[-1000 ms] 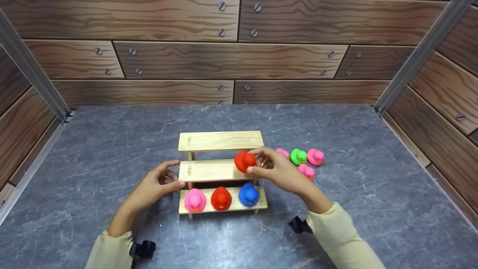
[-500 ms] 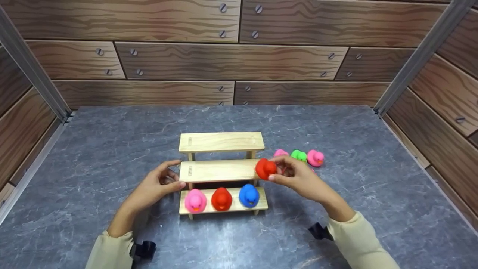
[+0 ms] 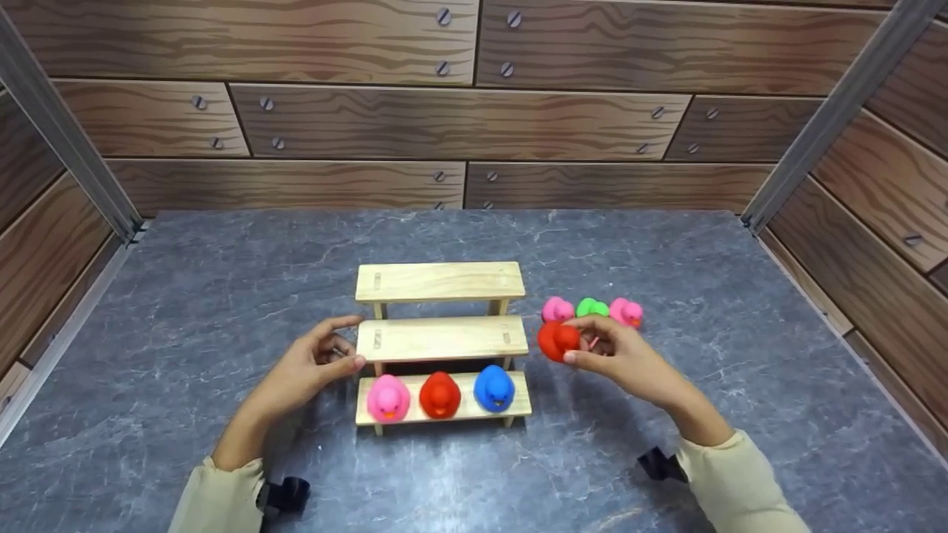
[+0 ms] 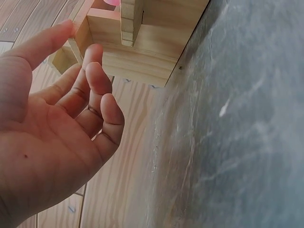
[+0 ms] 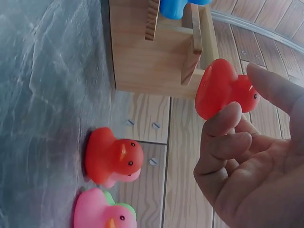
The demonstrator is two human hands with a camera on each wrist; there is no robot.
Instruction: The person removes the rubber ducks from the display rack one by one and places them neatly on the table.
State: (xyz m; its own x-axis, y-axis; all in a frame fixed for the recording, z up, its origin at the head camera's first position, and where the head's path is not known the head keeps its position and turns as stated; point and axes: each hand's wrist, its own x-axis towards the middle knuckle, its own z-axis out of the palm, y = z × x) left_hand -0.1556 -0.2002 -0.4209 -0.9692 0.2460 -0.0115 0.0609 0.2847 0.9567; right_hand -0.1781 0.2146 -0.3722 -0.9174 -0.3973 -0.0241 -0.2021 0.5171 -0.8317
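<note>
Green duck (image 3: 592, 306) partly hidden behind right hand (image 3: 622, 359); blue duck (image 5: 178, 7) cut by top edge, wrist view.

Left hand (image 4: 57, 128) with palm to the camera, fingers (image 4: 102, 80) loosely bent, holding nothing. Fingertips just beside the end of a wooden rack (image 4: 142, 45), maybe touching it; cannot tell for sure. Thumb stretched up past the rack's edge. Small bit of pink (image 4: 111, 2) at the top above the rack. Grey table (image 4: 237, 123) on the right.
</note>
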